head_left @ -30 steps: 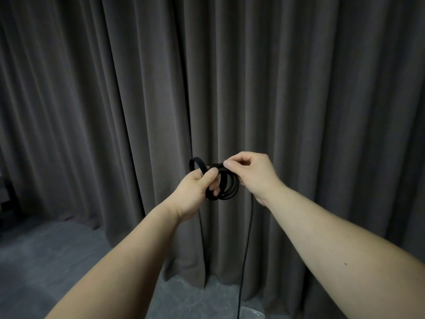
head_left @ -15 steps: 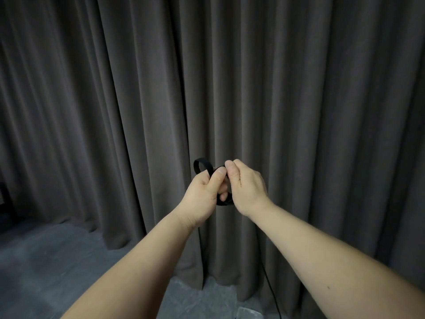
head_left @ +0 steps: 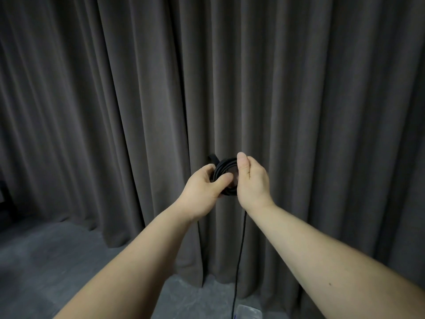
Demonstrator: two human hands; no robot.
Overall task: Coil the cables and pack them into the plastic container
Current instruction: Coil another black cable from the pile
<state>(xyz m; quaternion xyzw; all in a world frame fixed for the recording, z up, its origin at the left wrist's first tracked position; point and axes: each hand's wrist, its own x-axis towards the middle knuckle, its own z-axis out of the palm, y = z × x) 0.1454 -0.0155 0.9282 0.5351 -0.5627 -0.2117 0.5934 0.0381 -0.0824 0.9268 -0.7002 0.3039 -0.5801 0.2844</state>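
A black cable coil (head_left: 224, 168) of several small loops is held up in front of me at chest height. My left hand (head_left: 203, 192) grips the coil's left side, thumb across the loops. My right hand (head_left: 251, 180) pinches the coil's right side, and the loose cable (head_left: 240, 254) hangs straight down from under it to the floor. A short black strap end (head_left: 212, 158) sticks up behind the coil. At the bottom edge lies a corner of the clear plastic container (head_left: 249, 311), where the cable ends.
A dark grey pleated curtain (head_left: 299, 100) fills the whole background and reaches the grey carpet floor (head_left: 57, 261). A dark piece of furniture (head_left: 4, 199) shows at the left edge.
My right hand has swung round the coil from the top to its right side, laying another loop. The hanging cable now drops straight under my right wrist.
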